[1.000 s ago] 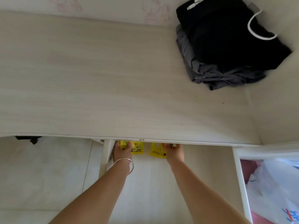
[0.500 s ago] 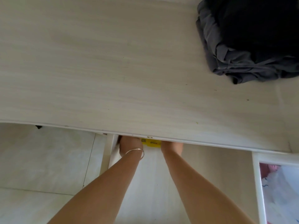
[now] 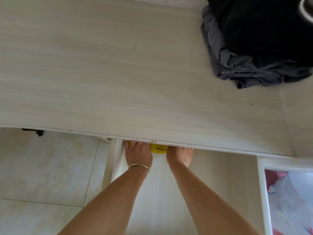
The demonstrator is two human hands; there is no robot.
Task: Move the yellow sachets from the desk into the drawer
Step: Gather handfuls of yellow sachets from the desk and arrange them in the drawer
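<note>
Under the desk edge, 6 o'clock: both hands are reaching deep into the open drawer [image 3: 220,180].
Left hand [image 3: 138,154]: fingers are disappearing under the desk [image 3: 118,73] lip; grip cannot tell.
Right hand [image 3: 180,155]: fingers are hiding too; cannot tell.
Yellow sachets [image 3: 158,148]: one is peeking out between the hands, inside the drawer.
Desk top: no sachets are showing; only dark clothes [image 3: 254,48] at 1 o'clock.
Progress: looking nearly done; remaining likely letting go and closing the drawer.

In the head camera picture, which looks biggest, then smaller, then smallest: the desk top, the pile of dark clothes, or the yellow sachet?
1. Desk top, biggest by far.
2. Pile of dark clothes.
3. Yellow sachet, smallest, though the desk edge hides most of it.
</note>
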